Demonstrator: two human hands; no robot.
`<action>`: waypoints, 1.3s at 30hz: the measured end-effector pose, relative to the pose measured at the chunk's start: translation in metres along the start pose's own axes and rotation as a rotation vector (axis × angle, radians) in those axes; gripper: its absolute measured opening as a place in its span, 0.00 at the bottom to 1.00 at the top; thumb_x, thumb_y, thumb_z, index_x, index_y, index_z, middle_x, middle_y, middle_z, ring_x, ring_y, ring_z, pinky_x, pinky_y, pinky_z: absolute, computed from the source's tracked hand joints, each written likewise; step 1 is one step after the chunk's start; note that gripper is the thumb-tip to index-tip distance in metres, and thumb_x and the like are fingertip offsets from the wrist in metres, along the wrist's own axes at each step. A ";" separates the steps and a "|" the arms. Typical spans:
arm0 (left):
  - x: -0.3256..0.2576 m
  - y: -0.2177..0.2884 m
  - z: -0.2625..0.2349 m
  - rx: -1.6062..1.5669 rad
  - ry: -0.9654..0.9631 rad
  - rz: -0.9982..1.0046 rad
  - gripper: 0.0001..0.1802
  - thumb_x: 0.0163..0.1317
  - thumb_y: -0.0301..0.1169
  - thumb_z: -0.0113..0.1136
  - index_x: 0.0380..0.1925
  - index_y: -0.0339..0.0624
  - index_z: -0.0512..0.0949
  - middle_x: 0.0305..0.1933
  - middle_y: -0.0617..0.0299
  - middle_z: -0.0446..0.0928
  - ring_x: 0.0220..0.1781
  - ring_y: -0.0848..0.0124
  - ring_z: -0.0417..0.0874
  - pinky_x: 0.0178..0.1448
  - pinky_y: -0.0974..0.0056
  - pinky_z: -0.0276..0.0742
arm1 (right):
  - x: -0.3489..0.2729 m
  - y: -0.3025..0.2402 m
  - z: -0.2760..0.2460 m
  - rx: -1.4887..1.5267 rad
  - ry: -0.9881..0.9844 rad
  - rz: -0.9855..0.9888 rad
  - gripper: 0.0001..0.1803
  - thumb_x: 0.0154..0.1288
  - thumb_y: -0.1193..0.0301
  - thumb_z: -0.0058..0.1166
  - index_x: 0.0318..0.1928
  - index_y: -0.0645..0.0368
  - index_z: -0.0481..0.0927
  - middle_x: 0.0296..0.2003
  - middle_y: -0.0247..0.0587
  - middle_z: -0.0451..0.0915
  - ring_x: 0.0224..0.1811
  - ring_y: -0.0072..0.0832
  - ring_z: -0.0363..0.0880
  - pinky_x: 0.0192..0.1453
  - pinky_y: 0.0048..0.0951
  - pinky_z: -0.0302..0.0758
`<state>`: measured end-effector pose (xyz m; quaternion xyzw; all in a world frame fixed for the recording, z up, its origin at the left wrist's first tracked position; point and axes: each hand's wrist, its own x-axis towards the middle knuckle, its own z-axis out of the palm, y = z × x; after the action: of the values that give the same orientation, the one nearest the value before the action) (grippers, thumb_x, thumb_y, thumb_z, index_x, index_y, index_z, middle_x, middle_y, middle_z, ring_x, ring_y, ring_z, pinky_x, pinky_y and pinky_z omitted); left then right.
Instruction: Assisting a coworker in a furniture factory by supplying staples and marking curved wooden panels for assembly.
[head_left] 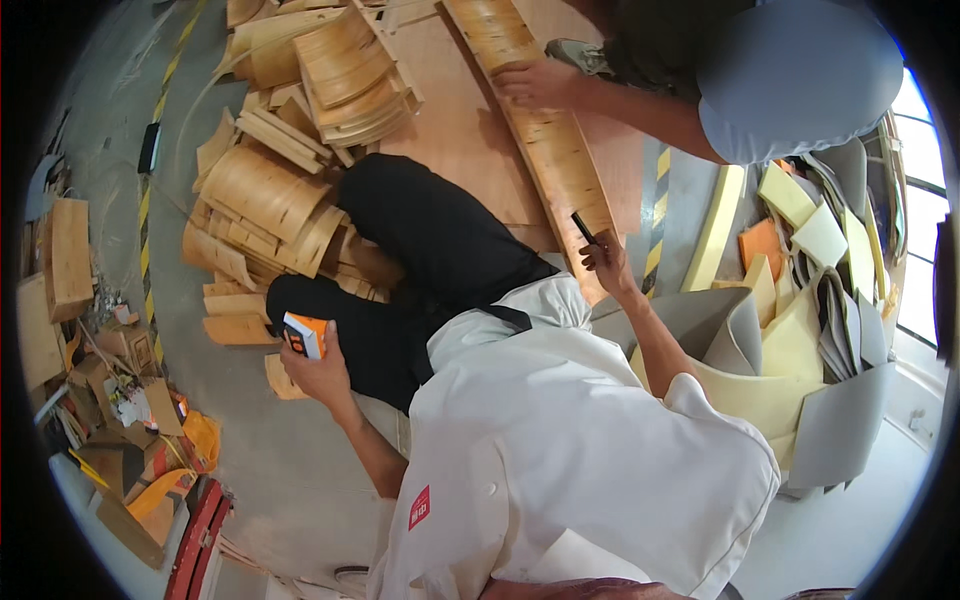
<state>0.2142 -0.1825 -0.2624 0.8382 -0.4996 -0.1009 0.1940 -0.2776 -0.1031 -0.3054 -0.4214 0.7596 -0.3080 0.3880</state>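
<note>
My left hand (322, 368) rests by my knee, its fingers wrapped round a small orange and white box (305, 336). In my right hand (610, 265) is a slim black pen-like tool (584, 230). Its far end meets the face of a long, narrow wooden board (560, 150) with dark grain marks. That board lies at a slant across a wide reddish-brown wooden sheet (450, 140). Farther up the same board, another person's hand (535, 82) lies on its surface.
Curved plywood pieces (345, 65) are heaped at the far left, with more bent panels (265, 190) nearer my legs. Foam sheets and offcuts (790, 330) crowd the right side. Cardboard scraps (130, 400) lie far left beyond striped floor tape (146, 230). The other person (680, 100) leans in at upper right.
</note>
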 end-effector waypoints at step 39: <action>-0.043 -0.031 -0.012 -0.524 -0.153 0.083 0.39 0.51 0.40 0.75 0.57 0.32 0.67 0.48 0.51 0.77 0.52 0.59 0.79 0.57 0.56 0.74 | 0.014 -0.206 0.166 0.355 -0.883 -0.238 0.15 0.76 0.59 0.44 0.42 0.61 0.70 0.25 0.38 0.70 0.28 0.28 0.70 0.34 0.32 0.69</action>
<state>0.2226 -0.1291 -0.2655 0.7282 -0.5035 -0.2818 0.3700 -0.0587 -0.2328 -0.2307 -0.5232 0.4047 -0.2667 0.7010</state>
